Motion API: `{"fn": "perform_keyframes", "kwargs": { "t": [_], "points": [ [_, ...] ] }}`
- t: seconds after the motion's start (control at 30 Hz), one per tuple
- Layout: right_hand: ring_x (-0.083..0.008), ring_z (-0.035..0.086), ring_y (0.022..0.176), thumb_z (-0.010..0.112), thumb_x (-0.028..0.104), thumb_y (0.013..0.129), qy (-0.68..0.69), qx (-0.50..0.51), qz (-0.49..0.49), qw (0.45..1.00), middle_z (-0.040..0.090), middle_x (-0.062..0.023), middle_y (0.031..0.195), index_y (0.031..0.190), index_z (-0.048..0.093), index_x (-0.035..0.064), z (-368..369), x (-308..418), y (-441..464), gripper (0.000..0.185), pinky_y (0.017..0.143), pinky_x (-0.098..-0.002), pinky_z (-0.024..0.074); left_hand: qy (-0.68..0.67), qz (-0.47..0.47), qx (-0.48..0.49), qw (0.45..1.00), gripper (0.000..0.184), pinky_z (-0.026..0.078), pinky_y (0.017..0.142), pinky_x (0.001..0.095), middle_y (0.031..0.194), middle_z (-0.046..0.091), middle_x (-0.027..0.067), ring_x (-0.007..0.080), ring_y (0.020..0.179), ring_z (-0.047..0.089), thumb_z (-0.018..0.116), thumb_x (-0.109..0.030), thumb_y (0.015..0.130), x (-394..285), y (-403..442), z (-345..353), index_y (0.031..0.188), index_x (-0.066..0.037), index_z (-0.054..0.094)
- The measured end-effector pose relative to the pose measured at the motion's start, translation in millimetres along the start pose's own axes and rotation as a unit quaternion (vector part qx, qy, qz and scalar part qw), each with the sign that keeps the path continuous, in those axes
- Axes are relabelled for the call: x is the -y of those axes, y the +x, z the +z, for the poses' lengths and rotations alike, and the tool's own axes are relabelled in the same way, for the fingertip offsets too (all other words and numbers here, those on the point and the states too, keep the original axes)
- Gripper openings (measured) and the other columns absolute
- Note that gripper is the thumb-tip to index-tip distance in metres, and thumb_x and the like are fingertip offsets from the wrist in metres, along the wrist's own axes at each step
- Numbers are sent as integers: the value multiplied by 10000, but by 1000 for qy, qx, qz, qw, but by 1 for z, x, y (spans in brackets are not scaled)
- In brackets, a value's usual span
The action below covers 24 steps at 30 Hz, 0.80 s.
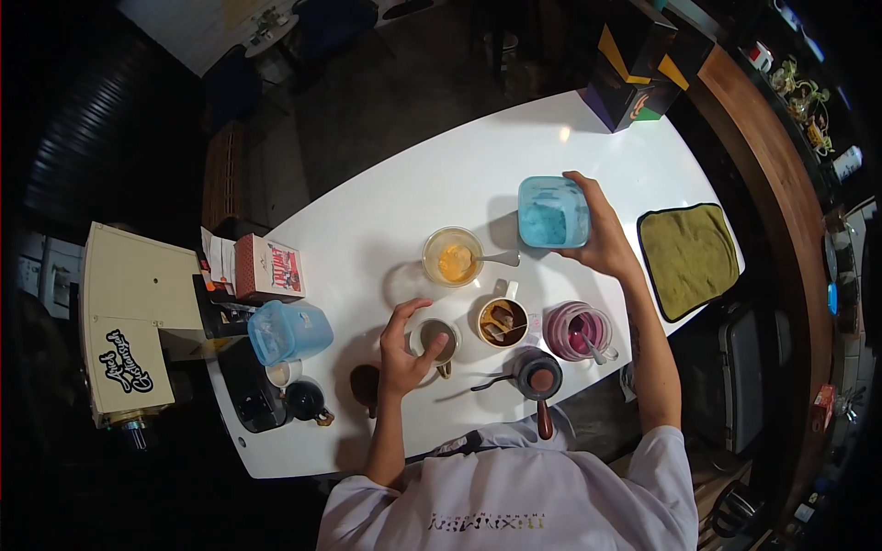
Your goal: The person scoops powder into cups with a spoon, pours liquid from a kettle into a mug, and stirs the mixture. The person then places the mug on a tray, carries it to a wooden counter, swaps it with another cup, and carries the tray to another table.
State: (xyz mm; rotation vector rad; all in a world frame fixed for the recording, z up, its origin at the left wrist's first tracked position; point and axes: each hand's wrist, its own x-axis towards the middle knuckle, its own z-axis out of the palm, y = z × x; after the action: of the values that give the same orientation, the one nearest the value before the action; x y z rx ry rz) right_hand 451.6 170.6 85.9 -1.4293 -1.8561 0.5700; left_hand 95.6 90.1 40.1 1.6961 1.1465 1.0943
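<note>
My right hand [602, 230] is wrapped around the side of a square, translucent blue plastic container [553, 230], with some residue visible inside it. My left hand [404, 354] curls around a small cup [443, 353], the thumb crossing its rim. Beyond that cup is a glass [452, 257] with orange-yellow contents and a spoon [499, 259] leaning in it. A white mug [503, 322] with a tea bag and dark liquid sits between my hands. Next to it is a glass jar [577, 331] with purple contents and a spoon. Nearer me lies a portafilter [538, 375] with a wooden handle.
At left stand a cream machine [138, 294], a red-and-white box [268, 266], another blue container [292, 332] and a black pitcher [305, 401]. An olive cloth [689, 260] lies on the white table [358, 207] at right. A black box [634, 69] occupies the far corner.
</note>
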Motion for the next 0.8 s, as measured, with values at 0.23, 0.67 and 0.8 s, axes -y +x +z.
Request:
{"fn": "perform_keyframes", "kwargs": {
  "t": [0.23,0.67,0.8],
  "points": [
    [-395,501,1282,869,-17,534,-70,-117,-42,990,502,-190,1380,1421,463,82,-34,84,-44,980,1043,-442,458,22,42,-33,998,486,452,1031,401,1217,642,157,294,1166,608,809,-158,808,-21,1,-9,1222,2,611],
    [-428,479,1282,829,-33,555,-1,-4,-131,991,469,-223,1384,1412,475,40,-8,208,-122,930,1031,-480,434,34,251,75,965,918,323,1169,530,1474,477,181,399,1389,429,905,-148,637,-116,-6,4,1424,-84,437],
    [-433,471,1287,847,0,611,65,13,-155,986,422,-223,1422,1476,403,71,21,208,-117,975,1015,-482,469,-16,288,66,955,856,349,1153,529,1420,521,199,402,1343,485,895,-129,644,-95,-8,-17,1375,-67,455]
  ]
}}
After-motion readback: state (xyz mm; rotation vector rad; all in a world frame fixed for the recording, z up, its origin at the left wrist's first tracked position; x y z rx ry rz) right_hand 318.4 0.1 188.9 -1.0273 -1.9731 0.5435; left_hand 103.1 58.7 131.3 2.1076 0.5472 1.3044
